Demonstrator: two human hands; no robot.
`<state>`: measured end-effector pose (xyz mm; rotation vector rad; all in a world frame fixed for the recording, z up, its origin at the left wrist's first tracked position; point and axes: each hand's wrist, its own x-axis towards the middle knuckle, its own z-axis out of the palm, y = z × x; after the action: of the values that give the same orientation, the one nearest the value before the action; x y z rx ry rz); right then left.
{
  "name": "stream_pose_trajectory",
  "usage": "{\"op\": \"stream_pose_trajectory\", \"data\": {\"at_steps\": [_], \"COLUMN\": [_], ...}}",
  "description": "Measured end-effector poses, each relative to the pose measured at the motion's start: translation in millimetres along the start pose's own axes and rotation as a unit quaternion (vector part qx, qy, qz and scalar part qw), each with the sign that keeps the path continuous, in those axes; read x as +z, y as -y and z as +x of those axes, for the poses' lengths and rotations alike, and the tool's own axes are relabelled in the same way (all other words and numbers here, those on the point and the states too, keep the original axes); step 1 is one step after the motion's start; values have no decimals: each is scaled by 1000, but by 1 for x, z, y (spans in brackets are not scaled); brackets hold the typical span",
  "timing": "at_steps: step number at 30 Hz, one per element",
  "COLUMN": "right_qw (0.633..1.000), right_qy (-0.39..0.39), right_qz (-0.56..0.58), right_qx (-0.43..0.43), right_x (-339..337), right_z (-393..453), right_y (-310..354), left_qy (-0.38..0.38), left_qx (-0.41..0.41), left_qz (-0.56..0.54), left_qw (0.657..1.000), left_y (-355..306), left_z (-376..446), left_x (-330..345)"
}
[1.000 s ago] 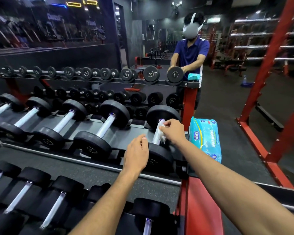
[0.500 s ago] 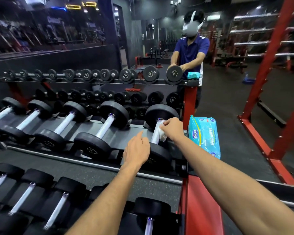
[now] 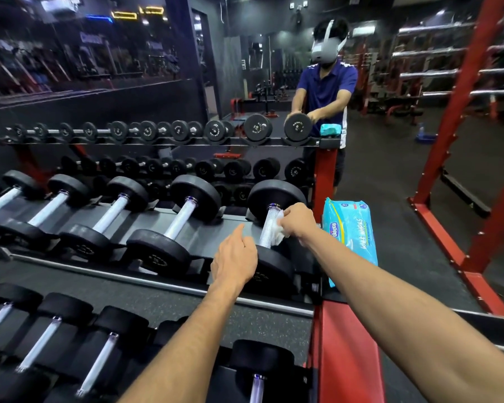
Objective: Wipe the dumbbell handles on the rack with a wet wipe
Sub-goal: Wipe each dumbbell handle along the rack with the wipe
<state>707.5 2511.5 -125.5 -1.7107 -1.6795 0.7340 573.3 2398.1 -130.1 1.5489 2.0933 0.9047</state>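
The rightmost dumbbell on the middle shelf has a knurled silver handle (image 3: 268, 228) between two black heads. My right hand (image 3: 296, 221) pinches a crumpled white wet wipe (image 3: 278, 232) against the right side of that handle, near its far end. My left hand (image 3: 234, 260) rests on the near black head (image 3: 272, 271) of the same dumbbell, fingers loosely extended. Further dumbbells (image 3: 181, 222) with silver handles lie in a row to the left on the sloped rack shelf (image 3: 146, 210).
A blue wet-wipe pack (image 3: 351, 239) leans at the rack's right end beside a red upright (image 3: 325, 175). A lower shelf of dumbbells (image 3: 50, 338) is near me. Another person (image 3: 325, 91) stands behind a second rack (image 3: 157, 141). A red frame (image 3: 460, 199) stands on the right.
My right hand has slid the wipe slightly up the handle toward the far head. My left hand stays on the near head, its fingers a little more extended.
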Motion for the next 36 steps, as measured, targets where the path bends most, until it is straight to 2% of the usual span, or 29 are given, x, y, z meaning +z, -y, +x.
{"op": "stream_pose_trajectory", "data": {"at_steps": [2, 4, 6, 9, 14, 16, 20, 22, 24, 26, 29, 31, 33, 36], "right_qw": [999, 993, 982, 971, 950, 944, 942, 936, 912, 872, 827, 835, 821, 794], "right_qy": [30, 114, 162, 155, 79, 90, 202, 199, 139, 91, 149, 214, 267, 253], "right_qz": [-9, -3, 87, 165, 285, 299, 251, 273, 358, 440, 495, 458, 449, 498], "right_qx": [6, 17, 42, 71, 105, 108, 93, 101, 146, 195, 220, 219, 228, 239], "right_x": [2, 9, 15, 19, 15, 14, 9, 10, 13, 17, 20, 25, 26, 27], "right_z": [0, -3, -12, -9, 16, 8, -19, -17, -2, 12, 10, 5, 3, 12], "right_y": [-3, -12, -19, -16, -9, -8, -15, -16, -15, -13, -13, -20, -25, -23], "left_qy": [1, 1, 1, -4, -5, -6, -6, -6, -3, -1, -1, -2, -4, -5], "left_qx": [-1, 0, 2, 5, 10, 12, 11, 9, 10, 13, 18, 19, 17, 18], "left_qz": [2, 3, 4, 1, -8, -8, -3, -4, -6, -9, -8, -4, 0, 1], "left_qw": [1000, 1000, 1000, 1000, 1000, 1000, 1000, 1000, 1000, 1000, 1000, 1000, 1000, 1000], "left_y": [-1, 0, 1, 2, 0, 0, 1, 1, 2, 3, 3, 4, 4, 5], "left_z": [0, 1, 1, 1, 0, -1, 0, 1, 2, 2, 2, 2, 3, 4], "left_x": [0, -1, 0, 0, -2, -2, 0, 1, 1, 0, -1, 0, 1, 2]}}
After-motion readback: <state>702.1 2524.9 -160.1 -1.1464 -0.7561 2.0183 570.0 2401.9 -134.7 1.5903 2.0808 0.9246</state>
